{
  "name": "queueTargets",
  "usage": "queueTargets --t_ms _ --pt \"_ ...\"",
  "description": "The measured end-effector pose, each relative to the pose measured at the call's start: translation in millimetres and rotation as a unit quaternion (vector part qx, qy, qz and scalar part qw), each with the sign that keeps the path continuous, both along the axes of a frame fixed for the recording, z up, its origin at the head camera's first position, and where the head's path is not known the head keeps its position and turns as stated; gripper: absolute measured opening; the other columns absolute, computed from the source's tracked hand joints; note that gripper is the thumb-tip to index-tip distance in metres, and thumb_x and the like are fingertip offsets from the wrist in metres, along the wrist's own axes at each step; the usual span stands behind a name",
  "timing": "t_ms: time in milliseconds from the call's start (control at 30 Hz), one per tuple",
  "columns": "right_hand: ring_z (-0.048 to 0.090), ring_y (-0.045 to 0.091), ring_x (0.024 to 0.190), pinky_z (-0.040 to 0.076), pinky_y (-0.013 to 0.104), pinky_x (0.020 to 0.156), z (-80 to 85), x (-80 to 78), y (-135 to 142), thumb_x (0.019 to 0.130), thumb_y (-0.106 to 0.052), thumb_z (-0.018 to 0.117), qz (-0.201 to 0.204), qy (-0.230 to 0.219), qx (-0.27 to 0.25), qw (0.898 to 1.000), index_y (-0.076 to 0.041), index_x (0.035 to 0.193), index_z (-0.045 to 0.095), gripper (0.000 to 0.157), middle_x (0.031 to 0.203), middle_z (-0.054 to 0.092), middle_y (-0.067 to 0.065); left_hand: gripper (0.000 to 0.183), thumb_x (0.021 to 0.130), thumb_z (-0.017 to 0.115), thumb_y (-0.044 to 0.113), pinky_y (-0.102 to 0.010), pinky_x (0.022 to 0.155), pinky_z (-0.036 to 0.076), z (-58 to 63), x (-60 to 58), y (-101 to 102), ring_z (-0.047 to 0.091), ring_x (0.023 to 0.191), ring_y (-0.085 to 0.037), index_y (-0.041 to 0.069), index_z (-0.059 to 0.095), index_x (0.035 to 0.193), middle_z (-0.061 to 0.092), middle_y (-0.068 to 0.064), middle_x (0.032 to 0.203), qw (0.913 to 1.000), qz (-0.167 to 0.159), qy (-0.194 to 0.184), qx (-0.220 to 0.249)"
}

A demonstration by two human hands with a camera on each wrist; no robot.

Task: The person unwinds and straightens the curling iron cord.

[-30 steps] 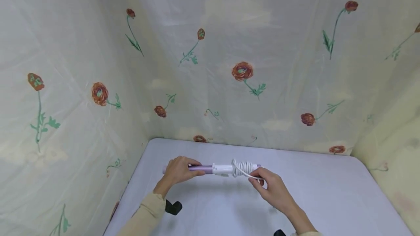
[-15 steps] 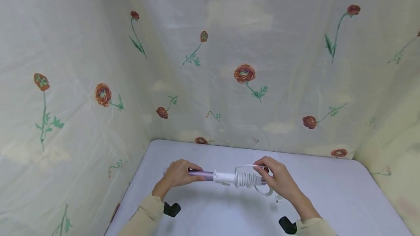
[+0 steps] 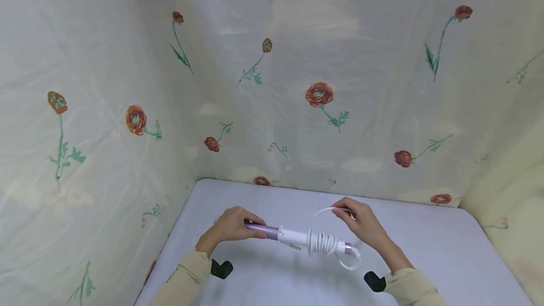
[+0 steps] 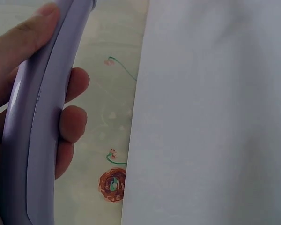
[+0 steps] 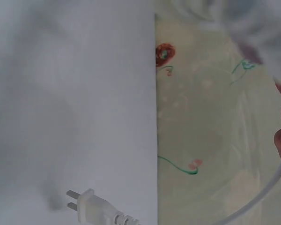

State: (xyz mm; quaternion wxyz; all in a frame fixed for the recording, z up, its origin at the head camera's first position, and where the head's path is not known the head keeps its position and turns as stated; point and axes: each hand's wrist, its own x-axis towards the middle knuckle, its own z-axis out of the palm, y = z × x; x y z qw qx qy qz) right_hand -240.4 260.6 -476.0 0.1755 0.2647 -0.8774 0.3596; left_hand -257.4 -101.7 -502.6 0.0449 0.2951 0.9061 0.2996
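Observation:
A hair curling iron (image 3: pixel 293 236) with a purple barrel and a white handle is held above the table, its right end tilted slightly down. My left hand (image 3: pixel 231 225) grips the barrel; in the left wrist view the fingers wrap round the smooth purple body (image 4: pixel 42 122). White cord (image 3: pixel 321 243) is wound in several turns on the handle. My right hand (image 3: pixel 362 222) pinches a free stretch of that cord, up and right of the coil. A cord loop hangs below the purple end cap. In the right wrist view, a white two-pin plug (image 5: pixel 96 208) dangles over the table.
The white table (image 3: pixel 272 287) has rounded back corners. Flower-printed cloth (image 3: pixel 272 107) hangs close behind it and along both sides. Black pieces (image 3: pixel 222 269) sit at both sleeve cuffs.
My right hand has risen from the handle's end, lifting the cord up and away from the coil. The iron's right end has dipped. My left hand keeps its grip.

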Motion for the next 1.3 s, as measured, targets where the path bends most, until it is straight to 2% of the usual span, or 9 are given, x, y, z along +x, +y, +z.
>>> queueTargets --t_ms 300,533,633,733,800,867,967,1133,1300 --pt "0.063 0.021 0.071 0.05 0.021 0.062 -31.5 -7.5 6.3 0.091 -0.013 0.062 -0.005 -0.082 -0.018 0.996 -0.006 0.096 0.066 0.009 0.082 0.068 0.008 0.037 0.076 0.073 0.053 -0.021 0.062 0.044 0.5 1.4 -1.7 0.056 0.07 -0.003 0.027 0.075 0.101 0.072 0.01 0.095 0.9985 -0.011 -0.031 0.043" --pt "0.052 -0.001 0.067 0.045 0.022 0.059 -28.7 2.7 -9.7 0.086 -0.005 0.064 0.013 -0.062 0.014 0.998 -0.01 0.088 0.066 0.005 0.077 0.066 -0.002 0.038 0.075 0.073 0.052 -0.022 0.065 0.046 0.7 2.5 0.0 0.056 0.074 -0.006 0.026 0.075 0.102 0.072 0.006 0.099 0.9977 0.02 -0.021 0.061" --pt "0.051 -0.007 0.073 0.046 0.02 0.062 -32.4 6.7 -13.5 0.085 0.003 0.061 0.07 -0.046 -0.025 0.996 -0.01 0.087 0.063 0.013 0.081 0.065 -0.009 0.04 0.074 0.073 0.054 -0.023 0.066 0.046 2.9 2.7 1.6 0.057 0.076 -0.008 0.026 0.075 0.102 0.072 0.006 0.099 0.9971 0.034 -0.019 0.066" --pt "0.054 -0.01 0.079 0.047 0.015 0.068 -44.1 9.2 -13.0 0.082 0.019 0.051 0.17 -0.051 -0.133 0.975 0.004 0.089 0.06 0.019 0.088 0.064 -0.015 0.041 0.073 0.072 0.056 -0.024 0.067 0.046 3.4 2.5 2.7 0.057 0.077 -0.008 0.026 0.075 0.102 0.072 0.007 0.099 0.9967 0.041 -0.017 0.068" --pt "0.055 -0.01 0.082 0.046 0.011 0.072 -53.5 10.5 -12.0 0.075 0.026 0.052 0.191 -0.021 -0.148 0.97 0.008 0.089 0.058 0.023 0.088 0.064 -0.013 0.042 0.073 0.072 0.057 -0.024 0.067 0.046 2.7 2.5 2.6 0.057 0.077 -0.008 0.026 0.075 0.102 0.072 0.007 0.098 0.9965 0.047 -0.017 0.067" --pt "0.056 -0.008 0.08 0.046 0.011 0.071 -62.1 12.2 -10.4 0.071 0.025 0.057 0.157 0.013 -0.111 0.981 0.008 0.085 0.059 0.023 0.083 0.066 -0.007 0.042 0.073 0.072 0.057 -0.024 0.067 0.046 1.0 2.9 2.7 0.057 0.076 -0.008 0.026 0.075 0.102 0.072 0.007 0.098 0.996 0.053 -0.021 0.069" --pt "0.056 -0.004 0.073 0.047 0.017 0.067 -70.6 13.5 -10.5 0.072 0.015 0.066 0.053 0.027 -0.014 0.998 -0.002 0.08 0.061 0.02 0.074 0.064 0.0 0.044 0.073 0.071 0.059 -0.025 0.068 0.046 -1.1 2.7 3.1 0.057 0.077 -0.008 0.026 0.075 0.102 0.072 0.007 0.098 0.9956 0.063 -0.019 0.067" --pt "0.056 0.003 0.067 0.048 0.023 0.061 -74.8 16.0 -10.7 0.088 -0.006 0.063 -0.011 -0.094 0.009 0.996 -0.007 0.085 0.062 0.003 0.075 0.063 -0.003 0.045 0.074 0.069 0.06 -0.025 0.068 0.048 -1.3 0.3 4.0 0.059 0.078 -0.008 0.024 0.074 0.102 0.073 0.005 0.097 0.995 0.079 0.017 0.059" --pt "0.045 -0.004 0.062 0.04 0.02 0.055 -73.2 21.9 -7.4 0.092 -0.015 0.06 -0.031 -0.1 0.071 0.992 -0.012 0.084 0.063 0.009 0.07 0.057 -0.008 0.045 0.075 0.07 0.059 -0.026 0.067 0.046 -2.3 -2.7 3.0 0.058 0.077 -0.008 0.025 0.074 0.103 0.073 0.003 0.097 0.9913 0.114 0.049 0.042"
